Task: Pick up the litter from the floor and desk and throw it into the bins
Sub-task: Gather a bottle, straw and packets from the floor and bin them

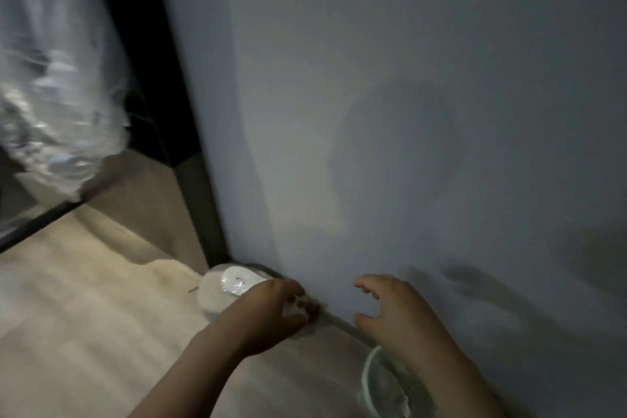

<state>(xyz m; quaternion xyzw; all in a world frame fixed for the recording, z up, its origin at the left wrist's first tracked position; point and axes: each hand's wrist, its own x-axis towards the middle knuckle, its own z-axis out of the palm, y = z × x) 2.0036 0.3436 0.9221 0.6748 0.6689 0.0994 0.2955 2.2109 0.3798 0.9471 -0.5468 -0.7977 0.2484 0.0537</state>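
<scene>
At the foot of a grey wall (pixel 407 112), a person's left hand (pixel 271 314) pinches a blurred pale scrap (pixel 296 308) in curled fingertips just above the floor (pixel 84 316), beside a clear plastic container (pixel 234 283), while the right hand (pixel 393 314) hovers nearby, fingers loosely spread, empty.

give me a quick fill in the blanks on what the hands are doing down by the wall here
1. The left hand pinches a small scrap at the foot of the ____.
2. The right hand is open, with its fingers spread, and holds ____.
3. The clear bottle lies on its side on the wooden ____, just beyond the left hand.

Missing words: wall; nothing; floor.
</scene>
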